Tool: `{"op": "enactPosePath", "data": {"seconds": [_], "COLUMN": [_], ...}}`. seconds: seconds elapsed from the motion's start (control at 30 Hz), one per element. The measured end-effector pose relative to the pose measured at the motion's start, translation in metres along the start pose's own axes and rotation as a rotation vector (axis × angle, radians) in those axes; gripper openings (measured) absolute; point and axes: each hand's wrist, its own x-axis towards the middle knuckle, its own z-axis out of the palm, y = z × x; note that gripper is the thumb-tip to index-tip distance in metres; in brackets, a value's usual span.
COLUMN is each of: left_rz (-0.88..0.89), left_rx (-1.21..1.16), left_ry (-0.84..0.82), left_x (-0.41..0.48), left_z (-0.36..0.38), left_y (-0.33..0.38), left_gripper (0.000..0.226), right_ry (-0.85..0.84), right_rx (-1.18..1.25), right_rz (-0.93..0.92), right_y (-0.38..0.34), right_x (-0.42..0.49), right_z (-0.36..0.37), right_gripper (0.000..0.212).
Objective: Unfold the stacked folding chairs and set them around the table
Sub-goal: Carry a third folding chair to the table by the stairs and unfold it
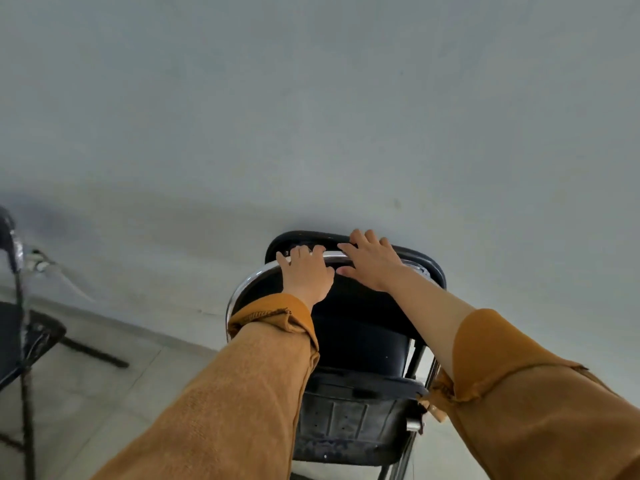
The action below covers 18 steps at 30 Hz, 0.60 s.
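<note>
Left hand point(306, 271) grips the chrome rail point(252, 277) atop the folded chair point(360, 327) by the wall point(311, 116); right hand point(372, 265) lies open, flat across it.

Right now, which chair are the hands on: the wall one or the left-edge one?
The wall chair, centre frame: the left hand holds its chrome top rail and the right hand rests on it. The left-edge chair stands untouched.

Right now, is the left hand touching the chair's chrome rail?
Touching. The head view shows the left hand curled over the chair's chrome rail.
</note>
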Motion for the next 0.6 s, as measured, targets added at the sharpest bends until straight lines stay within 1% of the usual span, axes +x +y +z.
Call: {"op": "enactPosePath", "data": {"seconds": [0.07, 0.13, 0.23, 0.3, 0.37, 0.47, 0.53, 0.6], "left_rz": [-0.037, -0.096, -0.227, -0.307, -0.407, -0.594, -0.765, -0.946], "left_rx": [0.001, 0.005, -0.028, -0.043, -0.061, -0.173, -0.288, -0.405], "left_ry": [0.060, 0.125, 0.216, 0.236, 0.222, 0.182, 0.150, 0.060], "left_x": [-0.006, -0.016, -0.036, -0.052, -0.063, -0.071, -0.074, -0.075], "left_z": [0.008, 0.018, 0.034, 0.044, 0.054, 0.068, 0.080, 0.093], "left_y": [0.007, 0.015, 0.030, 0.039, 0.046, 0.057, 0.065, 0.071], "left_gripper": [0.055, 0.060, 0.067, 0.071, 0.072, 0.070, 0.070, 0.073], "right_ry": [0.002, -0.004, 0.071, 0.103, 0.101, 0.108, 0.130, 0.145], "right_rx": [0.007, 0.083, 0.189, 0.199, 0.184, 0.182, 0.186, 0.183], "right_rz": [-0.075, -0.118, -0.130, -0.123, -0.141, -0.173, -0.183, -0.183], "right_y": [0.008, 0.012, 0.009, 0.007, 0.008, 0.013, 0.014, 0.015], "right_x": [0.004, 0.003, -0.001, -0.005, -0.004, -0.003, -0.004, -0.003], "right_z": [0.002, 0.010, 0.020, 0.023, 0.026, 0.029, 0.032, 0.034], "right_gripper": [0.058, 0.057, 0.058, 0.063, 0.068, 0.069, 0.067, 0.066]}}
